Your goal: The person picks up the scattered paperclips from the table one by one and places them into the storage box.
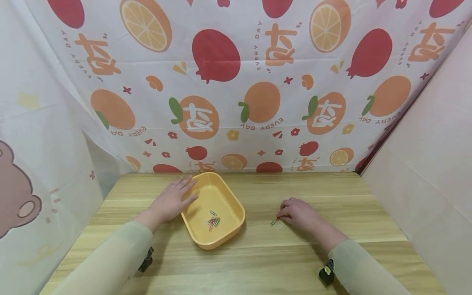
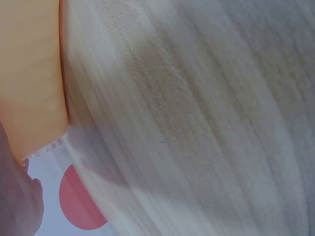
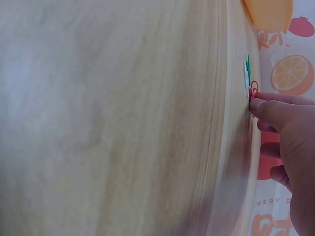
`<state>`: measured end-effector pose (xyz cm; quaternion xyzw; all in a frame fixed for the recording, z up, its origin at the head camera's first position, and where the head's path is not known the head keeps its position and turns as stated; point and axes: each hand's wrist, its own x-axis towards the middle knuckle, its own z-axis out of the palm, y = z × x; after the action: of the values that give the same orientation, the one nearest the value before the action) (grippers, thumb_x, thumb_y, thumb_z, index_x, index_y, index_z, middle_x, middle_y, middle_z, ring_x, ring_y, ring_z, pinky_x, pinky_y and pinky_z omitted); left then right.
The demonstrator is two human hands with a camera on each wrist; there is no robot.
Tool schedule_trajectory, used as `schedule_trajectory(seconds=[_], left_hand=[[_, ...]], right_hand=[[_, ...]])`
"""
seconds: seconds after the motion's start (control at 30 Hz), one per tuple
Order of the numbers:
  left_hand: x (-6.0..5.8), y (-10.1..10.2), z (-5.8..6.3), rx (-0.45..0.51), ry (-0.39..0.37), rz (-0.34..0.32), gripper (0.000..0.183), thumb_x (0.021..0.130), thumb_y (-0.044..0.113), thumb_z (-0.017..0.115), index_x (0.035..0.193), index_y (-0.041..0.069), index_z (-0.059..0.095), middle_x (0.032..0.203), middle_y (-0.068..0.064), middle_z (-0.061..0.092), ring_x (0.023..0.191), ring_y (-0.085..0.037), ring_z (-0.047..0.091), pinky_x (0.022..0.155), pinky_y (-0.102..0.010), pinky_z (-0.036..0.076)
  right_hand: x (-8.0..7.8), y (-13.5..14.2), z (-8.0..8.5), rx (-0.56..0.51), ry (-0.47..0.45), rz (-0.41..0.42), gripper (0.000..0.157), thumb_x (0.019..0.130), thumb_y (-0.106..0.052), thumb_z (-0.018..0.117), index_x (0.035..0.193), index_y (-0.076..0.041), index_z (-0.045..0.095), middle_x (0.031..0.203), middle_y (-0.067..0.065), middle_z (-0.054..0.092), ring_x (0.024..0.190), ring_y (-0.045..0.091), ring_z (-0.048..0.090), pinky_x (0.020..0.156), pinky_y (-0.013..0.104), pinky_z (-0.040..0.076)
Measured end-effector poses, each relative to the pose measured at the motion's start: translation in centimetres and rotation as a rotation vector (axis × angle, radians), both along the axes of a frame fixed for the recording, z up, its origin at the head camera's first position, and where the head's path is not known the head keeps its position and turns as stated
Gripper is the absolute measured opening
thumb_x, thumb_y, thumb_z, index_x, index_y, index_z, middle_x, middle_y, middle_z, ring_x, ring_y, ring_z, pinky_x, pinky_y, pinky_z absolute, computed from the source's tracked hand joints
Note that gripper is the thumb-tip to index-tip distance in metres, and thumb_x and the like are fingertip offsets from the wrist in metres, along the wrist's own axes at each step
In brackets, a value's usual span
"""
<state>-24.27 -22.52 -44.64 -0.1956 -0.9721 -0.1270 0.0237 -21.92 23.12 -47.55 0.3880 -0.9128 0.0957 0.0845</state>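
Observation:
A yellow tray [image 1: 232, 233] stands on the wooden table with several coloured paper clips [image 1: 213, 222] heaped on its floor. My left hand [image 1: 171, 200] rests over the tray's left rim, fingers extended; the left wrist view catches the tray's outer wall [image 2: 32, 73] and part of that hand. To the right of the tray, my right hand [image 1: 300, 213] pinches a red paper clip [image 3: 255, 86] between thumb and forefinger, low over the table. Beside these fingertips lie a green paper clip [image 1: 273, 222] and a white paper clip [image 1: 280, 226].
Fruit-printed cloth [image 1: 236, 102] hangs along the table's back edge. Pale cloth walls rise at the left [image 1: 48, 123] and at the right [image 1: 431, 155]. The wooden tabletop [image 1: 236, 274] runs between them under both arms.

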Motion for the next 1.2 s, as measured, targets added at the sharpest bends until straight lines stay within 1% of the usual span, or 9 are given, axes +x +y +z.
schedule_trajectory(seconds=[0.3, 0.6, 0.7, 0.93, 1.1, 1.2], left_hand=[[0.2, -0.1, 0.1, 0.000, -0.011, 0.006, 0.067, 0.103, 0.051, 0.044, 0.158, 0.017, 0.028, 0.164, -0.011, 0.018, 0.149, -0.042, 0.013, 0.120, -0.059, 0.010], [0.3, 0.0, 0.2, 0.002, -0.012, 0.007, 0.069, 0.102, 0.054, 0.042, 0.158, 0.016, 0.028, 0.164, -0.011, 0.018, 0.149, -0.042, 0.013, 0.120, -0.058, 0.010], [0.3, 0.1, 0.2, 0.004, -0.008, 0.005, 0.068, 0.103, 0.052, 0.044, 0.158, 0.015, 0.029, 0.164, -0.011, 0.018, 0.149, -0.042, 0.013, 0.120, -0.059, 0.011], [0.4, 0.0, 0.2, -0.002, -0.004, 0.001, 0.069, 0.102, 0.055, 0.041, 0.158, 0.015, 0.028, 0.164, -0.012, 0.019, 0.149, -0.043, 0.014, 0.119, -0.059, 0.012], [0.4, 0.0, 0.2, 0.004, -0.003, 0.002, 0.068, 0.102, 0.053, 0.043, 0.158, 0.015, 0.028, 0.164, -0.011, 0.019, 0.149, -0.042, 0.013, 0.120, -0.058, 0.010], [0.4, 0.0, 0.2, 0.009, -0.002, 0.003, 0.067, 0.102, 0.051, 0.045, 0.157, 0.015, 0.029, 0.164, -0.011, 0.018, 0.149, -0.042, 0.013, 0.120, -0.058, 0.009]], right_hand=[[0.0, -0.1, 0.2, -0.034, 0.012, 0.002, 0.009, 0.087, -0.019, 0.078, 0.096, -0.022, 0.080, 0.095, -0.007, 0.065, 0.087, 0.012, 0.058, 0.078, 0.033, 0.054], [-0.1, -0.2, 0.4, -0.023, 0.043, -0.004, 0.008, 0.087, -0.020, 0.078, 0.094, -0.022, 0.081, 0.096, -0.006, 0.066, 0.086, 0.014, 0.058, 0.077, 0.033, 0.054], [-0.1, -0.3, 0.6, -0.027, 0.041, -0.006, 0.008, 0.087, -0.020, 0.078, 0.094, -0.022, 0.081, 0.096, -0.006, 0.066, 0.086, 0.013, 0.058, 0.076, 0.033, 0.054], [-0.2, -0.6, 1.2, -0.047, 0.050, 0.003, 0.007, 0.085, -0.022, 0.080, 0.092, -0.022, 0.080, 0.093, -0.007, 0.065, 0.085, 0.012, 0.059, 0.077, 0.034, 0.054], [-0.3, -0.9, 1.5, -0.042, 0.041, -0.006, 0.009, 0.086, -0.025, 0.079, 0.094, -0.022, 0.081, 0.094, -0.007, 0.066, 0.087, 0.012, 0.059, 0.079, 0.034, 0.054], [-0.4, -1.0, 1.7, -0.034, 0.048, 0.003, 0.010, 0.086, -0.025, 0.079, 0.096, -0.022, 0.081, 0.095, -0.007, 0.067, 0.088, 0.012, 0.059, 0.079, 0.034, 0.054]])
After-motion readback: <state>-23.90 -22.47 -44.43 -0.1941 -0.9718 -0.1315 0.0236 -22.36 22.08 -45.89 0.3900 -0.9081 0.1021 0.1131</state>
